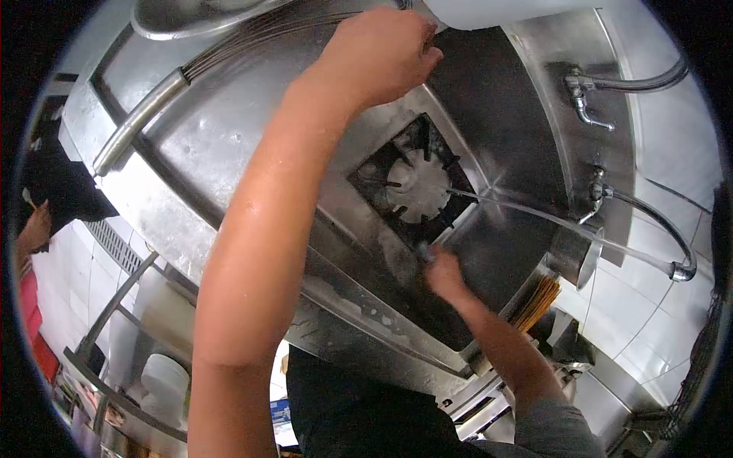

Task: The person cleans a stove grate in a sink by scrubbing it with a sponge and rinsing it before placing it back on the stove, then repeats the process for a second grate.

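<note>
My left hand (385, 57) reaches to the top of the view, fingers curled down; what they hold, if anything, is hidden. Behind it run the wires of a large metal whisk (141, 118), which lies across the steel worktop with its handle at the left. Low over the steel basin, my right hand (445, 276) is closed around a small greyish thing that I cannot make out. Just above that hand sits a square black burner grate (382, 164) with a round burner (416, 187) inside. A stream of water (557, 220) lands on the burner.
The water leaves a hose-like tap (681, 271) at the right; a second tap (588, 103) is above it. Near my right forearm stand a bamboo brush (538, 301) and a metal container (574, 256). A metal bowl (164, 30) rests top left. Another person's hand (37, 225) shows far left.
</note>
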{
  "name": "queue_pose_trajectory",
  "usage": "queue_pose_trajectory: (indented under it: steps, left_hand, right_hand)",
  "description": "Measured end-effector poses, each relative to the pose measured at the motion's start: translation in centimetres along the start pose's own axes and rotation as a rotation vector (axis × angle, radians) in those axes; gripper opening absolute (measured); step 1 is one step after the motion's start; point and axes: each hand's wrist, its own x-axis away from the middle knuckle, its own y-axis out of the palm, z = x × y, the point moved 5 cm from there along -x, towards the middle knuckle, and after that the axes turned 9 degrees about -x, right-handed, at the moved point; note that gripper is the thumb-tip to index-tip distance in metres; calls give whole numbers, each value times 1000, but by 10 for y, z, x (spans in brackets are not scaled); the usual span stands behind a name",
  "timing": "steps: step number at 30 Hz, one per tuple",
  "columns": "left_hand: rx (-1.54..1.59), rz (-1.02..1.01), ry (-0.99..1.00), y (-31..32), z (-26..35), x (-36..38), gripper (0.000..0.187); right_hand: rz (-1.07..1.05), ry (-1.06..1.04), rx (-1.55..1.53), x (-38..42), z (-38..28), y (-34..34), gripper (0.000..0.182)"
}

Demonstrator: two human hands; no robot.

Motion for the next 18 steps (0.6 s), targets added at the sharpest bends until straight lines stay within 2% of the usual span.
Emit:
queue_pose_trajectory:
  steps: [1,3,4,5,7,9,12,14,17,18]
  left_hand:
    - [-45,92,45,5,0,-1,26]
    - [-47,51,28,6,3,-1,27]
    - [-61,16,4,5,3,-2,27]
    - [-66,23,10,1,5,-3,27]
    - [-10,15,-7,1,5,1,25]
    - [-70,74,14,3,2,-2,26]
    - [-95,121,36,7,7,3,27]
    - [-99,121,38,3,5,5,27]
    - [-82,130,51,-2,12,7,27]
    - [-95,86,32,-9,16,5,25]
  right_hand:
    - [4,8,1,-9,1,-4,32]
    - [407,-138,-20,-18,11,-26,28]
    - [355,-159,72,-34,56,10,32]
    - [364,-163,70,-44,55,16,32]
    - [283,198,-27,-60,47,40,37]
    - [292,259,-63,-65,32,44,37]
    - [352,160,-91,-76,16,43,39]
    - [416,-12,-141,-90,-20,29,43]
    - [386,-59,-271,-100,-27,10,44]
    - [495,-253,-250,-96,-25,3,40]
